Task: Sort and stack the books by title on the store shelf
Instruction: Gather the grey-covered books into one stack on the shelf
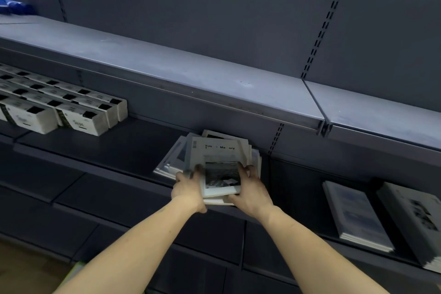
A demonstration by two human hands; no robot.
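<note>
Books [210, 157] lie in a loose, fanned pile at the front edge of the dark shelf [107, 150], under the grey upper shelf [214, 79]. The top book [220, 164], with a title that seems to read "Time Memory" though letters are lost in glare, has its long axis running from the front edge toward the back wall, almost in line with the forearms. It sits directly between the hands, so neither is clearly nearer. The left hand [187, 187] is curled on the book's left edge and the right hand [250, 190] on its right edge, each closed on it with fingers over the cover; its near end overhangs the shelf edge. Two neat stacks [358, 215] lie well apart to the right along the same shelf, the likely destination for a sideways carry. White boxes [71, 107] fill the left end.
</note>
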